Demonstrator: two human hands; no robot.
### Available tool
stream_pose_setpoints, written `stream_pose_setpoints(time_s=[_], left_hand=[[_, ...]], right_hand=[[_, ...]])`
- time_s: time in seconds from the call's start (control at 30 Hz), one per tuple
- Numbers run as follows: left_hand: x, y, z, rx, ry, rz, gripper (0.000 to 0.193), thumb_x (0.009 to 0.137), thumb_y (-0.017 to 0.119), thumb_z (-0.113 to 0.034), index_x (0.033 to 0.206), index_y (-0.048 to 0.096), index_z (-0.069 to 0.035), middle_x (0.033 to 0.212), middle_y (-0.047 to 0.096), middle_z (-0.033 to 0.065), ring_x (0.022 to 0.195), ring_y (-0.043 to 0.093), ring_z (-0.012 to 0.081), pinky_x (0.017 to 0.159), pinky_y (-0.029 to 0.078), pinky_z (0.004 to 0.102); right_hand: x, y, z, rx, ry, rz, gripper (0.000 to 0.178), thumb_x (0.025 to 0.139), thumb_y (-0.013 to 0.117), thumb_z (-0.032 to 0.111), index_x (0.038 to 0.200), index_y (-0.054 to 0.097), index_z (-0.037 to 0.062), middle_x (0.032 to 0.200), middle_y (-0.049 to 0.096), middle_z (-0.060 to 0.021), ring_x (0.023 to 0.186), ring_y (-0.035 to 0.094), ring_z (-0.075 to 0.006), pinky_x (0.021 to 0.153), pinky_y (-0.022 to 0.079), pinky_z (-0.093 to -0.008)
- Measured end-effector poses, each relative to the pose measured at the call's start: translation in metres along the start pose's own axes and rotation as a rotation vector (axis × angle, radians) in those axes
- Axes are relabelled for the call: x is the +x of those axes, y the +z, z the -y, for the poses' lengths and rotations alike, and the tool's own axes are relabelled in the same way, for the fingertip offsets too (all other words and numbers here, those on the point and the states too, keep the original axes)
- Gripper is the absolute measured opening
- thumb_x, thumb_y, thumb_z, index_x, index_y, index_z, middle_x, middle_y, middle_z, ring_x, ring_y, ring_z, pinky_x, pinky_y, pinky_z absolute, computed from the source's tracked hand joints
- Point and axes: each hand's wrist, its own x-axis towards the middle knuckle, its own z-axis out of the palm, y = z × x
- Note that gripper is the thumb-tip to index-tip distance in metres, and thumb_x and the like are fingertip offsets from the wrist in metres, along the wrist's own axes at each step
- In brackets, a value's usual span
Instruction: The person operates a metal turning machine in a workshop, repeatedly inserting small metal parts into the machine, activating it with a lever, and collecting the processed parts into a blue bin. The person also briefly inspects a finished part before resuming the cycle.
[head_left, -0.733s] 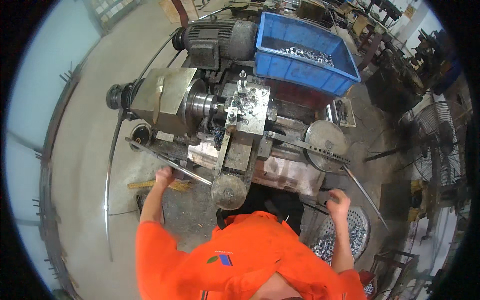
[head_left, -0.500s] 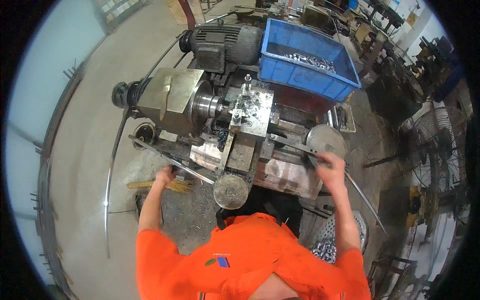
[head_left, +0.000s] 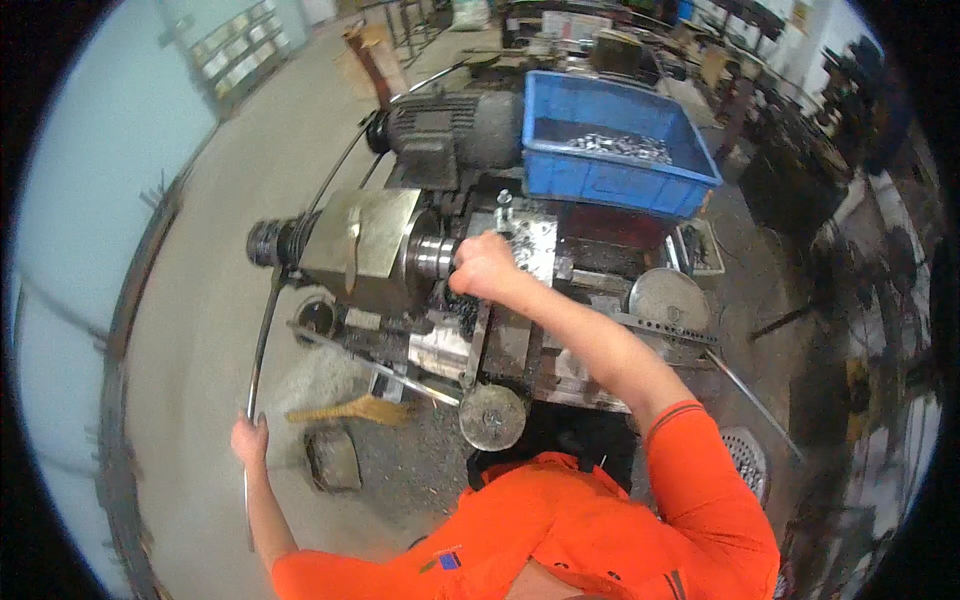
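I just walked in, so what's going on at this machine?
Someone in an orange shirt is handling it with bare hands. The left hand is closed around a long metal rod. The right hand is at the end of a silver spindle; whatever it may be holding is hidden. Beyond that, a blue bin holds small metal pieces.

A long, slim lever (head_left: 264, 340), dark above and bright bare metal below, slants down from near the left end of the headstock (head_left: 385, 230), gripped partway along by the left hand (head_left: 250, 438). A shiny, ringed, cylindrical steel collar (head_left: 432, 257) juts from the headstock's right side, its outer end hidden by the right hand (head_left: 482, 266).
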Motion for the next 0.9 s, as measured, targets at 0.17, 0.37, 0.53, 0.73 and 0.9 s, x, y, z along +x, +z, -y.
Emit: stream_pose_setpoints(time_s=[0.17,0.37,0.53,0.73,0.9], left_hand=[[0.059,-0.005,0.011,-0.118,-0.281,0.199,0.039,0.072,0.061,-0.037,0.075,0.061,0.002,0.074,0.061,0.0209,0.073,0.061,0.0361,0.066,0.048,0.044],[0.019,0.0,-0.027,-0.084,-0.206,-0.041,0.044,0.07,0.061,-0.042,0.081,0.062,0.001,0.08,0.062,0.0208,0.078,0.06,0.0369,0.069,0.047,0.0434],[-0.033,-0.018,-0.05,-0.325,-0.266,0.079,0.049,0.067,0.062,-0.045,0.086,0.061,0.0,0.084,0.061,0.0213,0.083,0.057,0.0392,0.072,0.044,0.0431],[-0.069,-0.014,-0.089,-0.396,-0.317,0.162,0.045,0.07,0.061,-0.04,0.09,0.058,0.001,0.081,0.06,0.0199,0.08,0.056,0.04,0.075,0.042,0.044],[-0.058,-0.035,-0.095,-0.789,-0.208,0.363,0.024,0.069,0.064,-0.019,0.076,0.053,0.002,0.06,0.054,0.009,0.047,0.054,0.0152,0.038,0.041,0.0293]], right_hand=[[0.001,0.002,0.006,-0.012,-0.016,-0.079,0.026,0.052,0.058,0.02,0.069,0.066,0.0019,0.078,0.063,-0.0203,0.079,0.062,-0.0329,0.073,0.05,-0.0354],[0.009,0.015,-0.011,0.019,-0.136,-0.122,0.024,0.049,0.057,0.018,0.064,0.065,0.002,0.071,0.062,-0.0191,0.076,0.061,-0.0346,0.073,0.049,-0.0369],[0.01,0.013,-0.008,0.031,-0.164,-0.077,0.027,0.051,0.058,0.018,0.07,0.064,-0.0004,0.078,0.062,-0.0205,0.079,0.059,-0.0347,0.075,0.048,-0.037],[0.008,0.017,-0.012,-0.011,-0.201,-0.111,0.02,0.052,0.055,0.015,0.062,0.062,-0.0005,0.071,0.061,-0.0206,0.075,0.058,-0.0347,0.071,0.049,-0.0376],[0.004,0.007,-0.015,-0.086,-0.16,-0.178,0.022,0.051,0.056,0.019,0.061,0.063,0.0002,0.067,0.06,-0.0214,0.071,0.059,-0.036,0.069,0.049,-0.0383]])
